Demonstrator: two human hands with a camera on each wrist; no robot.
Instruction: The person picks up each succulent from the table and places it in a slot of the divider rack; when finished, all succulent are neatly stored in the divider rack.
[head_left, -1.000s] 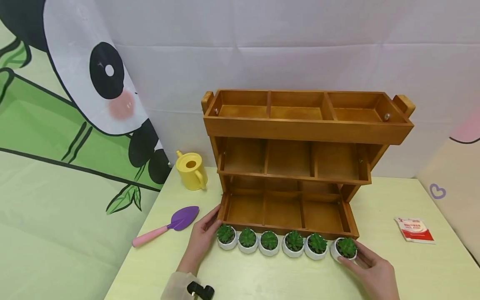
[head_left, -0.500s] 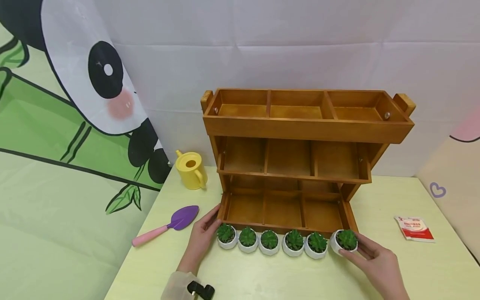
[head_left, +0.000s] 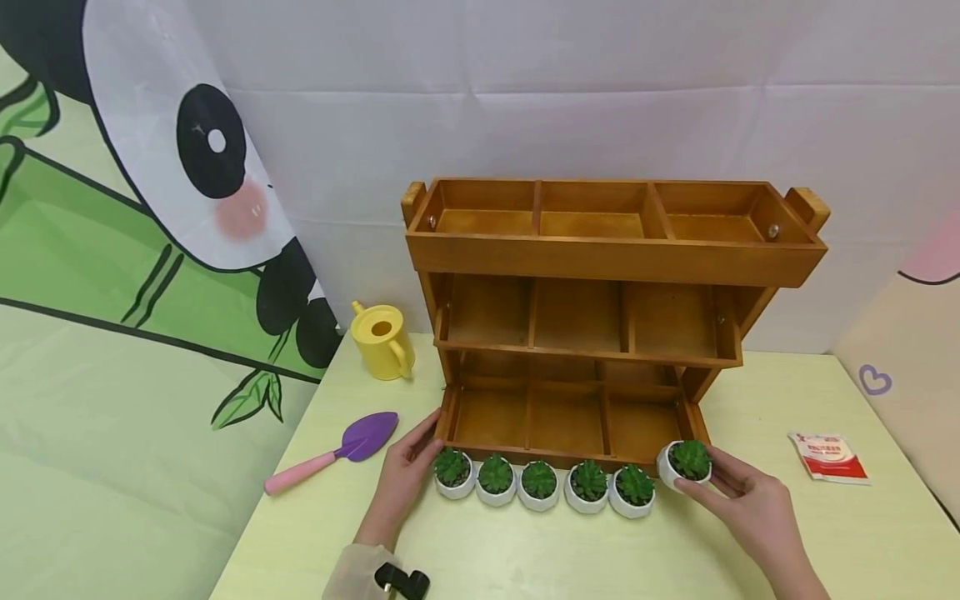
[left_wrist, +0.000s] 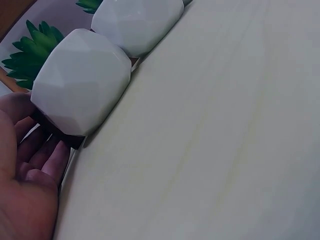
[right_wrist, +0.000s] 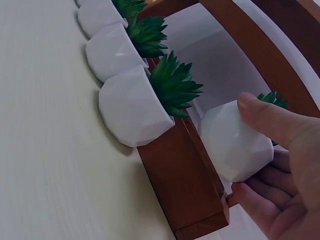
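My right hand (head_left: 750,508) pinches a small potted succulent (head_left: 688,463) in a white faceted pot, thumb on one side and fingers on the other. In the right wrist view this white pot (right_wrist: 235,142) is raised off the table beside the bottom tray's front corner. A three-tier wooden plant shelf (head_left: 615,260) stands behind, each tier split into compartments. My left hand (head_left: 405,479) holds its bottom tier at the left front corner, beside the leftmost potted succulent (head_left: 453,472). Several matching potted succulents (head_left: 539,485) line up along the shelf's front; part of the left fingers is hidden.
A yellow watering can (head_left: 382,342) stands left of the shelf. In front of it lies a purple trowel (head_left: 367,435) with a pink handle. A red and white packet (head_left: 828,459) rests on the table to the right. A printed cloth hangs behind.
My right hand has lifted the rightmost potted succulent off the table and brought it up toward the bottom tray's right end, slightly left. The left hand has stayed in place.
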